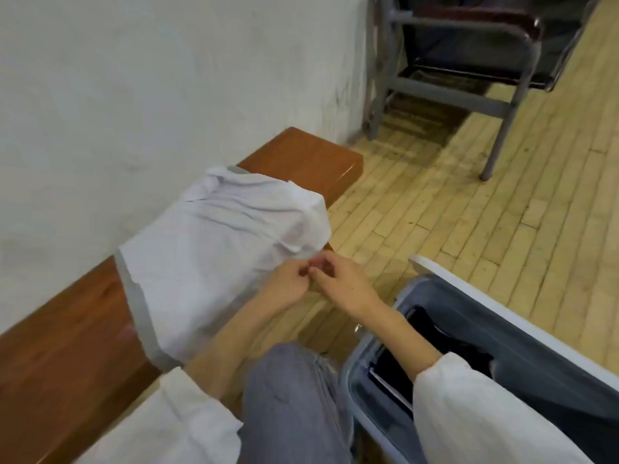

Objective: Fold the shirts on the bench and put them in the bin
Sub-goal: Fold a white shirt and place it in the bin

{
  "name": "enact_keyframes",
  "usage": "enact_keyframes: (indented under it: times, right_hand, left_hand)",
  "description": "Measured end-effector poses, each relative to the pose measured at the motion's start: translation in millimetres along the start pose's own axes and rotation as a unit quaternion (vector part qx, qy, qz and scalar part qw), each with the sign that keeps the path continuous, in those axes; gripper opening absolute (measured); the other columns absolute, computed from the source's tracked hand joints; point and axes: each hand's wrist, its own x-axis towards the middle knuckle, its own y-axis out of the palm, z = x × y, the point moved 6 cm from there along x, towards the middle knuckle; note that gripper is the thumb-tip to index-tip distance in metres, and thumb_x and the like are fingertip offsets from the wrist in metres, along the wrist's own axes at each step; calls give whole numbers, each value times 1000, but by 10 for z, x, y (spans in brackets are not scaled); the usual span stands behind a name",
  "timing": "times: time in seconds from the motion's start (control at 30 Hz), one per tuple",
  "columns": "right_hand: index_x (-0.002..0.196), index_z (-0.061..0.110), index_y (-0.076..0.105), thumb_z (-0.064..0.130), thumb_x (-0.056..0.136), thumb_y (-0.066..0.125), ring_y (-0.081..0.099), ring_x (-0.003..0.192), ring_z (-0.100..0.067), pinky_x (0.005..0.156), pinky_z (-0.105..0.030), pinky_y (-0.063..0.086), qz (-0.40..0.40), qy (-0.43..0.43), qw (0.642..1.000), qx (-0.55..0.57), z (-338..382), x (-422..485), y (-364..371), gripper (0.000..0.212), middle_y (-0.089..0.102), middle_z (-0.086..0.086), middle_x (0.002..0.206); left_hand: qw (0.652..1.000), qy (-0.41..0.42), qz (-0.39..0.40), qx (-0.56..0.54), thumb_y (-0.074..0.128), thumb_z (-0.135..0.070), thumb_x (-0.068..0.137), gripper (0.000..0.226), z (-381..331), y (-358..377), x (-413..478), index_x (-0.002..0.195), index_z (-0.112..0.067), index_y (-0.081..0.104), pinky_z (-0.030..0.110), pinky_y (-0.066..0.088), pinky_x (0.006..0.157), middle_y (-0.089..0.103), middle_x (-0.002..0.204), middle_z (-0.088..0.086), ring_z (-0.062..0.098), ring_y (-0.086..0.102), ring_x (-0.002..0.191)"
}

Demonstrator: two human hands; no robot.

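A pale lilac-white shirt (214,249) with grey trim lies spread across the brown wooden bench (77,333), its near side hanging over the front edge. My left hand (284,283) and my right hand (338,279) meet at the shirt's front right corner, fingertips together, pinching the thin hem there. To my right on the floor stands the blue-grey bin (475,316), open, with dark cloth inside. My right forearm crosses above its near corner.
A white wall (134,78) runs behind the bench. The bench's far end (311,155) is bare wood. A grey metal-framed chair (469,61) stands on the light wooden floor at the back right. My knee in blue jeans (288,396) is between bench and bin.
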Motion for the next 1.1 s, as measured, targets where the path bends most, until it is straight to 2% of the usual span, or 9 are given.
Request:
enact_keyframes:
  times: [0.07,0.17,0.27,0.4,0.57,0.73,0.87,1.0,1.1]
  right_hand:
    - [110,15,62,29,95,52,61,98,-17,80,-30,46,43,-34,998,-20,482,56,391,23,67,-2,109]
    - [116,15,60,38,99,40,59,103,-20,88,-34,45,78,-35,996,-28,1046,110,989,34,64,-3,114]
    - [119,14,59,39,99,40,58,104,-20,90,-33,45,105,-36,993,-43,1384,167,1501,37,63,-4,117]
    - [120,12,58,31,96,50,57,108,-21,92,-28,43,144,-38,982,-117,1609,245,2003,32,62,-6,120]
    - [94,13,54,37,92,54,56,87,-23,71,-27,37,112,-14,975,-194,1615,347,2287,24,59,-6,95]
    - [107,11,54,29,95,47,58,100,-27,83,-33,44,75,-33,944,-318,1609,410,2413,22,56,-9,110]
    - [88,15,55,23,94,46,58,91,-22,78,-30,44,65,-14,968,-243,1592,469,2356,13,58,-7,101]
    - [83,6,56,16,92,48,54,74,-17,67,-26,44,-24,32,997,-60,1624,428,2149,16,60,-5,83]
    - [86,7,52,13,94,45,50,76,-16,62,-20,39,-20,75,996,38,1712,436,2044,12,53,1,80]
  left_hand:
    - [998,-32,-43,17,53,-9,91,21,347,-488,-190,101,-4,70,27,40,71,69,97,14,18,58,86]
    - [992,-47,-111,31,52,-8,91,20,767,-1073,-485,97,-6,72,24,37,67,70,93,11,17,58,80]
    - [969,-84,-233,9,50,-8,90,19,1252,-1486,-730,88,-12,68,27,42,70,68,94,7,21,62,87]
    - [935,-166,-310,-43,50,-10,92,18,1843,-1761,-1000,98,-15,66,32,49,83,62,106,5,21,59,96]
    - [927,-156,-334,-70,50,-5,91,19,2017,-1814,-1100,91,-20,63,24,40,76,56,101,0,17,55,94]
    - [947,-110,-301,-32,45,-12,94,20,2038,-1805,-1065,96,-16,65,21,39,71,53,97,-2,10,49,82]
    - [954,-80,-290,16,42,-14,95,20,2014,-1777,-1064,91,-18,61,14,31,58,47,89,-6,4,43,73]
    - [955,-75,-282,54,44,-10,95,17,1944,-1775,-1046,88,-13,59,27,47,71,55,95,3,15,54,81]
    - [959,-102,-253,76,44,-15,98,19,1906,-1747,-1007,91,-10,61,27,49,75,59,102,7,19,59,85]
